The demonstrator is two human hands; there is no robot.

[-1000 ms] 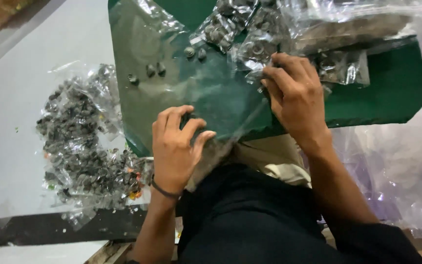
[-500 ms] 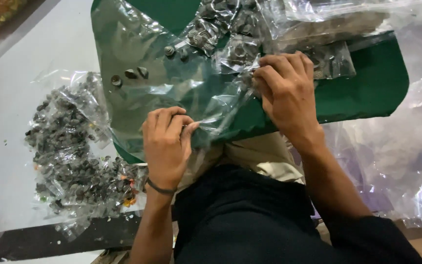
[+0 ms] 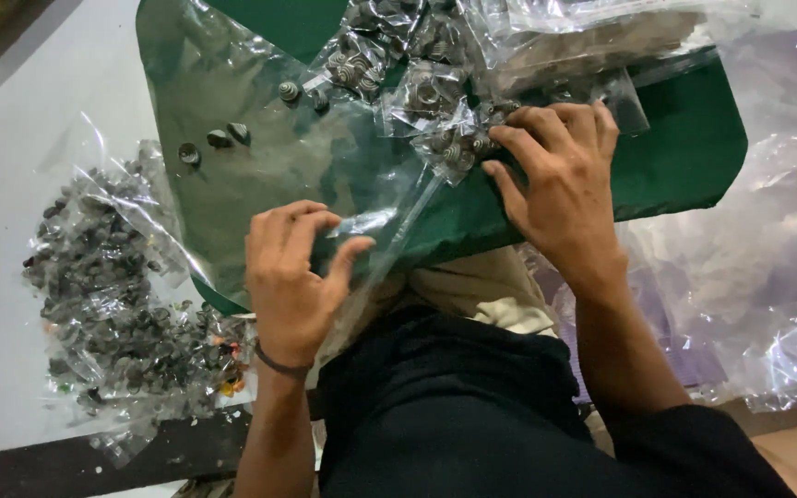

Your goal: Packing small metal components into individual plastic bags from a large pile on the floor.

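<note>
Head cam is looking straight down at my lap, where I'm propping a green board [image 3: 684, 157] on my knees and working over a clear plastic bag [image 3: 260, 175] that's lying across it. My left hand [image 3: 292, 277] is curling its fingers and thumb down onto the near edge of that bag, pinching the film against the board's lower rim. My right hand [image 3: 560, 189] is sitting further up and off to the other side, fingertips bunched and pinching one of the small filled packets [image 3: 458, 148]. Just past those fingertips I'm seeing more small packets of little round metal pieces [image 3: 362, 65] piling up, and beyond my left hand a few loose pieces [image 3: 219, 138] are sitting inside the big bag. Out past my left wrist, down on the pale floor, a heap of the same pieces in plastic [image 3: 113, 277] is waiting. I'm guessing it's partway: some packets filled, plenty left in that heap.
</note>
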